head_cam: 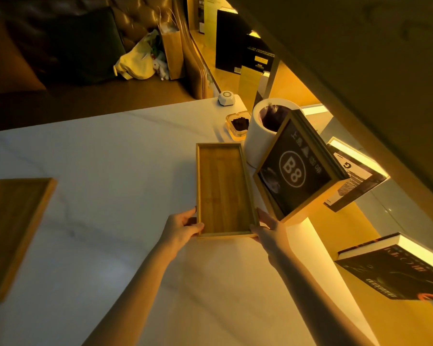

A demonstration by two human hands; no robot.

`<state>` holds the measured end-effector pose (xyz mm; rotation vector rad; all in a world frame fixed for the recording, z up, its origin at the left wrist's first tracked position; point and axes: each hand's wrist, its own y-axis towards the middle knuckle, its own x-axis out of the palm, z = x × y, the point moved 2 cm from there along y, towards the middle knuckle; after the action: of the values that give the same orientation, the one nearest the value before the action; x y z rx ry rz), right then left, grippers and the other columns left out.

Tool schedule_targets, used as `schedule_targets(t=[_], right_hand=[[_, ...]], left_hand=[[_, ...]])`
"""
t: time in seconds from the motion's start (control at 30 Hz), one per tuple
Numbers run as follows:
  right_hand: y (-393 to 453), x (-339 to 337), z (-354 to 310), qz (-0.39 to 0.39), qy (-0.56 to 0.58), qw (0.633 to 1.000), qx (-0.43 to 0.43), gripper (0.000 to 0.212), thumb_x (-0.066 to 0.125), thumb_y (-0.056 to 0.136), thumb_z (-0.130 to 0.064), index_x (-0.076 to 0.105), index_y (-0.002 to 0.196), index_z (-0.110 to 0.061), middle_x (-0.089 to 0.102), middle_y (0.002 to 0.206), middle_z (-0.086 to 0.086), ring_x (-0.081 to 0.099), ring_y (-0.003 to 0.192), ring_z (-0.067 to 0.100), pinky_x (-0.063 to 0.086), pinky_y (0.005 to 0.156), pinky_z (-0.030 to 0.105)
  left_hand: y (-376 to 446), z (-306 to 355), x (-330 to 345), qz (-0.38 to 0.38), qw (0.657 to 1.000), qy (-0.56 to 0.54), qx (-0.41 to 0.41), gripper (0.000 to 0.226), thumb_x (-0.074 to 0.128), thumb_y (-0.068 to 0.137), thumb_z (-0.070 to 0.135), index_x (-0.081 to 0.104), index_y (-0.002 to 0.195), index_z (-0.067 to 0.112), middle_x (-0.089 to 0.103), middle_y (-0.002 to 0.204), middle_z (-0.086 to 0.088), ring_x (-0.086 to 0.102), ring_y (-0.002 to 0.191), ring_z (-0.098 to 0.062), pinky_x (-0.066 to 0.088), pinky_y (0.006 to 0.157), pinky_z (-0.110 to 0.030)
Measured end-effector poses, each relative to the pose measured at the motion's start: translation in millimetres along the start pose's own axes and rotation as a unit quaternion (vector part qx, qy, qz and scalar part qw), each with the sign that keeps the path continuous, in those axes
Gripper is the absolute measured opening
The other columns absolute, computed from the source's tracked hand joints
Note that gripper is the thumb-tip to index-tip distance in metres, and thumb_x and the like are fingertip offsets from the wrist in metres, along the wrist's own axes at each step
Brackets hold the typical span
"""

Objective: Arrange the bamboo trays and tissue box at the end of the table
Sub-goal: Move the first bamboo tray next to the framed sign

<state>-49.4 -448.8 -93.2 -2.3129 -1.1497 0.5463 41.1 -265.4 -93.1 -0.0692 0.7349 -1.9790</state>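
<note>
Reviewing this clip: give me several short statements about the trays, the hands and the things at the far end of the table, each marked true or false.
1. Both hands grip the near end of one bamboo tray: left hand, right hand. True.
2. That tray holds cups. False: it is empty.
3. A second bamboo tray lies on the table, at the left, away from the hands. True.
4. The box with the B8 label lies left of the held tray. False: it is to its right.
5. An ashtray with dark contents sits beside the white cylindrical bin. True.
</note>
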Motion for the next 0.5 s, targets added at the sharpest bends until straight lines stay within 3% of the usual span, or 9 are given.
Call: schedule_targets(t=[0.27, 0.5], right_hand=[[19.5, 2.4, 9.1, 0.015, -0.017, 1.0, -0.002, 0.045, 0.056, 0.085, 0.002, 0.049, 0.127, -0.012, 0.044, 0.135, 0.012, 0.046, 0.12, 0.032, 0.047, 0.097, 0.044], [28.5, 2.3, 17.0, 0.04, -0.087, 0.995, -0.041, 0.045, 0.057, 0.085, -0.002, 0.049, 0.127, -0.015, 0.051, 0.131, 0.01, 0.05, 0.118, 0.03, 0.047, 0.098, 0.045]], left_hand=[[17.8, -3.4, 2.6, -0.007, 1.0, -0.001, -0.009, 0.054, 0.061, 0.08, 0.003, 0.041, 0.131, 0.008, 0.058, 0.123, -0.021, 0.06, 0.106, -0.031, 0.049, 0.096, -0.042], [23.0, -8.0, 11.3, 0.002, 1.0, 0.003, 0.001, 0.047, 0.057, 0.082, 0.002, 0.045, 0.127, 0.01, 0.066, 0.101, -0.012, 0.063, 0.085, -0.021, 0.053, 0.082, -0.03]])
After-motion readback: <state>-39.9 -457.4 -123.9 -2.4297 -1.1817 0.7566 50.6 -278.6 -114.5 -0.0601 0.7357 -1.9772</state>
